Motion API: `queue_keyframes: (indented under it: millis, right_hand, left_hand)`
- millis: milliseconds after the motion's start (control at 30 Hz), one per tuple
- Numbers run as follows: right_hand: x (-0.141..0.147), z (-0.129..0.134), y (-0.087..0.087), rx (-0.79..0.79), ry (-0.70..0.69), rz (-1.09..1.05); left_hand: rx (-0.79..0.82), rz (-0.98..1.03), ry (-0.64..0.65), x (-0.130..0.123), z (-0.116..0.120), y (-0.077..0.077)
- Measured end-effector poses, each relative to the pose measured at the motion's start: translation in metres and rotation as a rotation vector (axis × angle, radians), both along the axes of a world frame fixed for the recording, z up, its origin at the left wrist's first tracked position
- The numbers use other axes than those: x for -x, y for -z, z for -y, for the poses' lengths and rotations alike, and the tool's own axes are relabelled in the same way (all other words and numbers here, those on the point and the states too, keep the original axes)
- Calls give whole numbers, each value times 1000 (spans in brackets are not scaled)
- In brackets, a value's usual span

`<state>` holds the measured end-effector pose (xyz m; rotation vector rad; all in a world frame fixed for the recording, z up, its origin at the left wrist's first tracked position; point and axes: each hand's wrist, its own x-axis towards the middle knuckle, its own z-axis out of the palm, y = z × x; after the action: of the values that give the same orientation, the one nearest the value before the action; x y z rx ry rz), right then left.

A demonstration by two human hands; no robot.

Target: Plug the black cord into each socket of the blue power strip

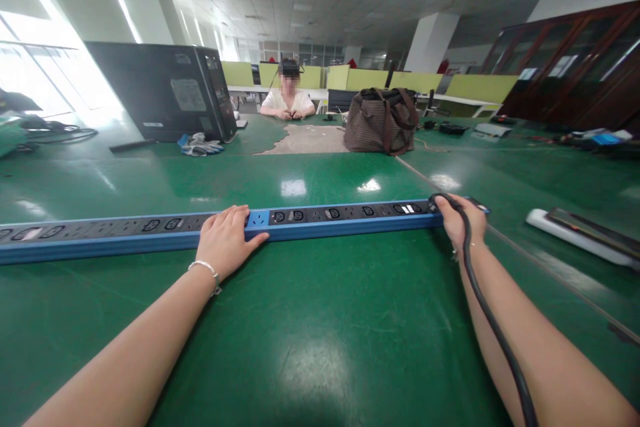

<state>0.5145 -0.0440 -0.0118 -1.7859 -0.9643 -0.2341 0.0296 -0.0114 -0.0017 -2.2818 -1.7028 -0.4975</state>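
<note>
A long blue power strip (320,230) with a row of black sockets lies across the green table (320,320). My left hand (227,238) rests over the strip beside a bright blue socket, its fingers on the top and thumb apart along the near side. At the strip's right end, my right hand (459,221) has its fingers closed round the plug end of a thick black cable (477,293). The plug sits at the strip's end socket; whether it is fully in cannot be seen. The cable runs back over my right forearm.
At the right lies a white bar-shaped object (575,237) with dark pieces on it. Farther back are a black computer case (165,90), gloves (200,145) and a brown bag (381,121). A person (289,97) sits across the table.
</note>
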Motion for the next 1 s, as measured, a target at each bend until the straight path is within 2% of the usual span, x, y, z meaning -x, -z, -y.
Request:
queue_keyframes:
  millis: [300, 567, 700, 867, 1000]
  right_hand:
    - [-3, 1, -3, 24, -59, 8]
    - [-14, -5, 3, 10, -81, 44]
    - [-13, -5, 2, 7, -50, 98]
    - [-8, -1, -3, 57, -110, 148]
    - [-4, 3, -2, 128, -25, 119]
  left_hand:
    - [1, 2, -2, 0, 0, 0]
    - [2, 14, 12, -1, 0, 0]
    - [-2, 15, 15, -1, 1, 0]
    - [-2, 15, 12, 0, 0, 0]
    - [3, 7, 8, 0, 0, 0]
